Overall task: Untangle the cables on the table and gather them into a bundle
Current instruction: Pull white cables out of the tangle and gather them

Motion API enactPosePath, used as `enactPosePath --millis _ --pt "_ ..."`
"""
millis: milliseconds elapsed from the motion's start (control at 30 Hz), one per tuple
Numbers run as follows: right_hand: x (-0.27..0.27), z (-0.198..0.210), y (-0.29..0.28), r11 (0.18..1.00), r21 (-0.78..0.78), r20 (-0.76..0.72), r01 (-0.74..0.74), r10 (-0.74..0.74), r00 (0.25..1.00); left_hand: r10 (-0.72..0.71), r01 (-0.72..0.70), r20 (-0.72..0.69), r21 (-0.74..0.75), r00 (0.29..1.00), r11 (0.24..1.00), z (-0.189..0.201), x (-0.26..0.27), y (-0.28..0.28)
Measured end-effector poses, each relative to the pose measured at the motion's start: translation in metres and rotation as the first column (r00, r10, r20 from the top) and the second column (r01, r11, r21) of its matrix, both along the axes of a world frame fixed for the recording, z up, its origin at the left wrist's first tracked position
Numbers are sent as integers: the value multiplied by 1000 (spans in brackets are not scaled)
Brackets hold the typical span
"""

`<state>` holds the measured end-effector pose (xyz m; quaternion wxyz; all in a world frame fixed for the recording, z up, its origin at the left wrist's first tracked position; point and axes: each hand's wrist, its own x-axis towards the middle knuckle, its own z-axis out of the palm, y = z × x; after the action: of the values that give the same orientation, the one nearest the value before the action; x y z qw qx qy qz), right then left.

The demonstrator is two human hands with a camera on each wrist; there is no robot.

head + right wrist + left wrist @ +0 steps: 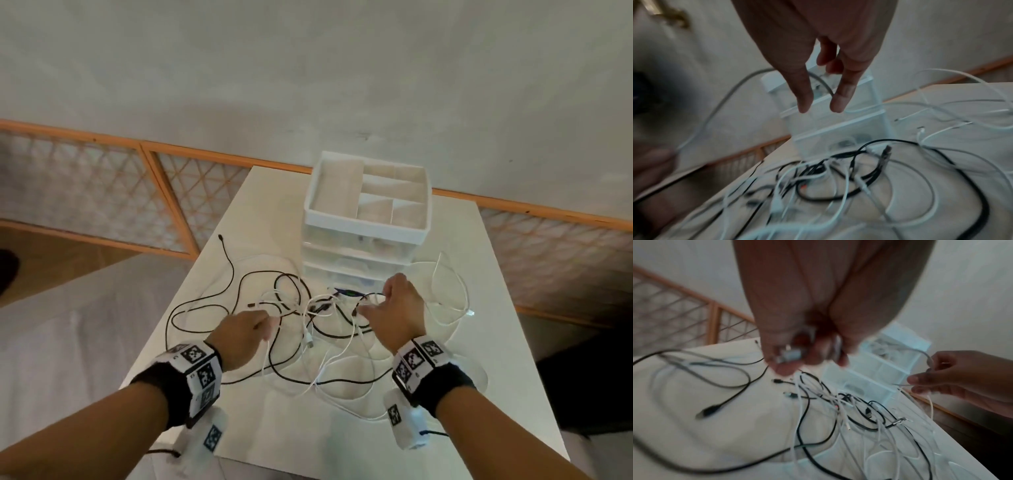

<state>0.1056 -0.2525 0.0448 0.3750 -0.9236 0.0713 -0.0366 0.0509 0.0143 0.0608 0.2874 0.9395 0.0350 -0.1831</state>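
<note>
A tangle of black and white cables [322,315] lies spread over the middle of the white table [267,212]. My left hand [253,325] hovers over its left part, fingers curled round a white cable's plug end [791,354]. From there a white cable [918,351] arcs across to my right hand [387,301], which holds it with curled fingers in front of the drawer unit. In the right wrist view, thumb and index finger [840,97] point down, apart, with the cable [715,110] running behind them. The tangle [818,175] stays loose on the tabletop below.
A white plastic drawer unit [363,224] with an open divided tray on top stands at the back centre of the table. A wooden lattice rail [102,192] runs behind. A white loop [459,291] reaches towards the right edge, a black loop [202,301] towards the left.
</note>
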Motion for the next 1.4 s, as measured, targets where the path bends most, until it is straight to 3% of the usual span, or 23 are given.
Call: enactPosePath --millis 67,133,200,267,400,567,700,800,900,1000,1067,1167,1233,1333,1400 --pt "-18 -8 23 972 -40 -41 -231 230 972 320 -316 55 -65 946 946 -7 3 9" --pt "-32 -21 43 867 -110 -144 -485 469 871 546 -533 -28 -260 837 805 -3 8 11" --pt "-32 -33 63 790 -232 -276 -567 506 817 585 -580 -147 -452 798 677 8 12 8" --pt "-23 -43 78 793 -304 -372 -527 411 832 524 -544 -225 -582 822 604 20 13 2" --pt "-5 -50 94 820 -333 -491 -466 271 828 414 -469 -241 -608 878 640 34 14 -7" --pt "-2 -46 96 923 -197 -374 -329 240 896 488 -592 -349 -588 800 550 27 24 -13" --pt "-2 -61 100 870 -276 -424 -410 272 864 455 -594 -385 -577 803 561 23 28 -25" --pt "-8 -73 97 900 -218 -482 -378 237 844 443 -596 -399 -571 802 565 20 30 -29" --pt "-10 -65 92 917 -153 -383 -368 289 877 488 -621 -388 -553 782 556 14 33 -27" --pt "-16 -48 91 914 -53 -154 -401 390 908 506 -646 -407 -559 760 520 11 34 -28" --pt "-26 -30 93 884 -51 7 -466 467 884 443 -601 -409 -604 798 524 14 33 -35" --pt "-37 -1 97 853 -33 114 -521 521 846 387 -503 -328 -655 861 563 23 37 -48" --pt "-41 18 92 864 -45 134 -501 502 854 391 -460 -270 -688 880 561 35 44 -53" --pt "-35 50 69 949 -84 158 -303 313 937 423 -422 -199 -727 884 542 65 53 -53" --pt "-24 71 51 974 -79 66 -211 216 974 381 -367 -165 -750 910 551 87 55 -51"
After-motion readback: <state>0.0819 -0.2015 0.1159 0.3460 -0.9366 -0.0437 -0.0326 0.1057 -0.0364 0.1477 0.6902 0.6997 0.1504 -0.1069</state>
